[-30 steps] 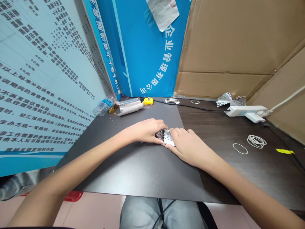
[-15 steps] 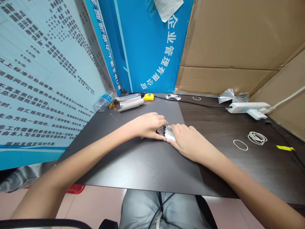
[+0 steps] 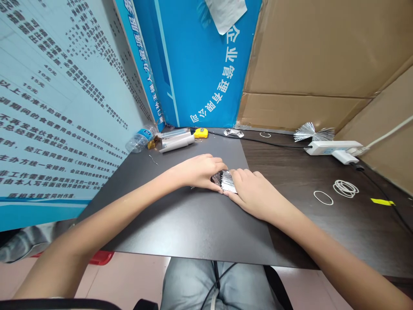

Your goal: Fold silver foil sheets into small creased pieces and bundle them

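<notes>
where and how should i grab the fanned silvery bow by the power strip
Probably best to pinch the silvery bow at its narrow waist, coming from above with the right hand. Its thin strips flare out on both sides and look easily bent, while the middle is gathered. The white power strip in front seems to hamper a low approach from the near side.

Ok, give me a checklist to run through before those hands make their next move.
1. Left hand on the pleated bundle: ok, it holds the left end.
2. Right hand on the bundle: ok, it holds the right end.
3. Bundle's underside and ends: cannot tell, the hands cover them.
4. Yellow tape measure clear of the hands: ok, it lies behind them.
5. White loops clear of the right hand: ok.
6. Fanned piece clear of the power strip: cannot tell, they overlap in this view.
</notes>
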{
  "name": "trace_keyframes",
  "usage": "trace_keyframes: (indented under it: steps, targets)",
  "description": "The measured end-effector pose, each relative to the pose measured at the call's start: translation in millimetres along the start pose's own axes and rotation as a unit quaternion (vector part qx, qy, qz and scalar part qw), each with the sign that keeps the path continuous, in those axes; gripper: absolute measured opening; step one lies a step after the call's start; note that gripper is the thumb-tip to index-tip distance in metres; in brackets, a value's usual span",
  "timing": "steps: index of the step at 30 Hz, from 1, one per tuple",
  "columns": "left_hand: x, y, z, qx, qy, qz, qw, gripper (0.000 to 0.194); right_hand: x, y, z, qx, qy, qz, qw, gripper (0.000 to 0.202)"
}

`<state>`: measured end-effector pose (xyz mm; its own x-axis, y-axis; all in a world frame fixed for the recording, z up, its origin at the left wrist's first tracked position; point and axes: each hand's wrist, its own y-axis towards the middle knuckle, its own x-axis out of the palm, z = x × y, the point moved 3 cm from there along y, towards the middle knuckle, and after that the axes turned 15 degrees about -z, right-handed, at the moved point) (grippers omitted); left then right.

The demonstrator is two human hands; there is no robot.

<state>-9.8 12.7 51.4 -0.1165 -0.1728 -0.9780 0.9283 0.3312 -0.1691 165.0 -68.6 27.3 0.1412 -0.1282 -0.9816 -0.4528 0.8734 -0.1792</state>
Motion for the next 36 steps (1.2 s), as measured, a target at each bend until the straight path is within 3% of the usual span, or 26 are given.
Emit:
trace_keyframes:
  steps: [3, 5, 7, 8, 10, 14, 16, 20, 25, 29, 33, 36]
  targets:
    - [0.3, -1.1, -4.0, -0.043, -0.069, -0.02, 0.996, 0.094, -1.7, 0.8, 8.8, 0.002, 0.045, 0.004, 0.999, 0.061]
    - [0.2, -4.3, -6.2, -0.067, -0.094, -0.032, 0.993, 0.119, -4.1, 0.3, 16.1, 0.01, 0.085, 0.002, 0.996, 0.086]
    - [0.0, -8.9, -7.5, -0.088, -0.096, -0.046, 0.99, 0.132, -6.8, -1.1, 22.2, 0.016, 0.127, -0.016, 0.992, 0.107]
    - [-0.1, -11.6, -7.6, -0.096, -0.09, -0.049, 0.99, 0.129, -8.4, -2.3, 24.5, 0.017, 0.145, -0.026, 0.989, 0.112]
    - [0.3, -16.9, -6.1, -0.109, -0.074, -0.046, 0.99, 0.103, -11.7, -5.0, 27.3, 0.013, 0.164, -0.041, 0.985, 0.103]
    - [5.4, -26.7, -0.2, -0.132, -0.06, -0.013, 0.989, 0.035, -16.4, -9.1, 30.1, 0.012, 0.158, -0.068, 0.985, 0.04]
    - [7.2, -29.9, 1.2, -0.143, -0.057, 0.017, 0.988, 0.025, -17.9, -9.2, 32.2, 0.014, 0.151, -0.076, 0.985, 0.021]
    - [3.1, -24.4, -5.5, -0.145, -0.022, 0.066, 0.987, 0.023, -21.4, -6.6, 39.6, 0.023, 0.149, -0.067, 0.986, 0.016]
    - [-15.2, 24.0, -36.1, -0.163, 0.021, 0.104, 0.981, 0.028, -27.5, -4.6, 44.2, -0.001, 0.162, -0.012, 0.987, 0.024]
    - [-31.9, 87.9, -59.6, -0.172, -0.073, 0.114, 0.976, 0.028, -28.2, -5.0, 44.0, -0.028, 0.167, 0.018, 0.985, 0.029]
    - [-43.4, 152.4, -65.1, -0.14, -0.126, 0.113, 0.976, 0.028, -20.5, -0.3, 55.2, 0.001, 0.166, 0.023, 0.986, 0.038]
    - [-48.0, 196.2, -64.9, -0.123, -0.202, 0.122, 0.964, 0.04, -12.9, 5.3, 70.3, 0.04, 0.145, 0.021, 0.988, 0.037]
